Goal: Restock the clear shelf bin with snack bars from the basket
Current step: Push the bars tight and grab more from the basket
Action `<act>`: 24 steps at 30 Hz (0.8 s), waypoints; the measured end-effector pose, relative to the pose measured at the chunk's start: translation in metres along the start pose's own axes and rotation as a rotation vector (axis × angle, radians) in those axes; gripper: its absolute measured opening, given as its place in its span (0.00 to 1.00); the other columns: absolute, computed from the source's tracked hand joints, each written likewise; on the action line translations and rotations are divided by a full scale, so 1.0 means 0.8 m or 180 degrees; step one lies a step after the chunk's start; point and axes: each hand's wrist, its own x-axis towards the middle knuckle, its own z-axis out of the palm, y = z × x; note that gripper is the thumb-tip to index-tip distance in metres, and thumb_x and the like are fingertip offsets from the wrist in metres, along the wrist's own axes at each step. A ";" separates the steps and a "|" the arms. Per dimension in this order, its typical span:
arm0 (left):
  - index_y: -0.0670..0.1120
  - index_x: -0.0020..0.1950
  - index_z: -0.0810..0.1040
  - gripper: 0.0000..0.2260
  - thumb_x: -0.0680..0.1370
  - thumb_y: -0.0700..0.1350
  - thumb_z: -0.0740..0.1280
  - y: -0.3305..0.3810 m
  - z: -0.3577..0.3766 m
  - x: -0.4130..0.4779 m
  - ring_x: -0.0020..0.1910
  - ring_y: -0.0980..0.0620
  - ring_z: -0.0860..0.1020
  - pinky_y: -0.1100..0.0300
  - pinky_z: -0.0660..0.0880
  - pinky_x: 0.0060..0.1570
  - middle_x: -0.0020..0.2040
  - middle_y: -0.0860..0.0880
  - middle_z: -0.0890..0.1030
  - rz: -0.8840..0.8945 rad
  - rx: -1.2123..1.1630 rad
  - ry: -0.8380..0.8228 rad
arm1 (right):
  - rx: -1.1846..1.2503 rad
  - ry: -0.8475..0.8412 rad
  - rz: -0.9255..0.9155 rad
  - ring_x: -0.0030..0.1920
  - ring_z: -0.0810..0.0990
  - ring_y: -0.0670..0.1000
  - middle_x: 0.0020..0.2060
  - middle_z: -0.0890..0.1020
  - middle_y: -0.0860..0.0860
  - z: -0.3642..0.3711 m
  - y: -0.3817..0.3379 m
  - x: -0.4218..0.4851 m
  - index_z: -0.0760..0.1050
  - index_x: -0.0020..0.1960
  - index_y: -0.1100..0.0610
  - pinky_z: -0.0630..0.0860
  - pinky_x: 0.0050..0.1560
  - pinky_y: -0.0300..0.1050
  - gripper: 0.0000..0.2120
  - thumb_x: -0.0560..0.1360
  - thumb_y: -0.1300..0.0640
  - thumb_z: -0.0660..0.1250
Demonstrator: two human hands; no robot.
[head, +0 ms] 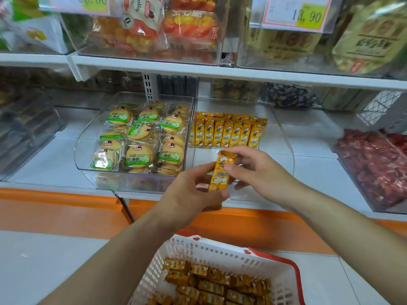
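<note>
Looks early in restock: one row of bars (229,133) at back of clear bin (284,137), front bare; left hand (193,192) & right hand (259,170) pinch one snack bar (220,172); basket (220,252) holds many more.

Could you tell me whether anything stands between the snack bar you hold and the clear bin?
Nothing visible does. The left hand and right hand hold the snack bar at the front of the clear bin, whose floor is bare up to the row of bars at the back.
</note>
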 end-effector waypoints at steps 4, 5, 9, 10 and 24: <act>0.52 0.63 0.80 0.20 0.72 0.41 0.79 0.006 0.004 0.003 0.43 0.54 0.85 0.62 0.82 0.42 0.44 0.53 0.86 0.0053 0.0011 0.0386 | 0.0249 -0.0323 0.0081 0.42 0.81 0.50 0.44 0.79 0.52 -0.024 -0.005 -0.005 0.80 0.54 0.46 0.80 0.45 0.45 0.13 0.72 0.58 0.68; 0.52 0.60 0.80 0.19 0.72 0.42 0.79 0.007 0.003 0.004 0.41 0.55 0.85 0.63 0.81 0.41 0.40 0.54 0.86 0.0091 -0.0046 0.0511 | 0.0231 -0.0447 0.0100 0.43 0.81 0.50 0.44 0.80 0.51 -0.027 -0.004 -0.006 0.80 0.51 0.47 0.79 0.44 0.44 0.12 0.70 0.58 0.68; 0.49 0.60 0.78 0.16 0.74 0.44 0.77 0.008 0.004 0.010 0.43 0.53 0.86 0.62 0.80 0.40 0.46 0.45 0.86 0.0170 -0.0122 0.0708 | 0.0075 -0.0223 -0.0040 0.41 0.83 0.45 0.40 0.85 0.47 -0.015 0.005 -0.008 0.79 0.46 0.51 0.75 0.42 0.35 0.07 0.73 0.51 0.75; 0.47 0.61 0.77 0.17 0.75 0.44 0.76 0.008 0.004 0.011 0.44 0.52 0.86 0.61 0.79 0.40 0.47 0.44 0.86 0.0189 -0.0133 0.0732 | -0.0012 -0.0037 -0.0054 0.41 0.84 0.45 0.40 0.86 0.48 -0.012 0.005 -0.007 0.79 0.45 0.51 0.75 0.41 0.35 0.08 0.73 0.48 0.75; 0.51 0.73 0.72 0.26 0.76 0.53 0.74 0.010 -0.038 0.021 0.65 0.50 0.75 0.49 0.76 0.61 0.68 0.52 0.76 0.0856 0.2891 0.1647 | -0.1552 0.1243 0.0061 0.36 0.79 0.51 0.41 0.82 0.49 -0.114 0.020 0.046 0.69 0.47 0.47 0.77 0.44 0.53 0.22 0.64 0.55 0.80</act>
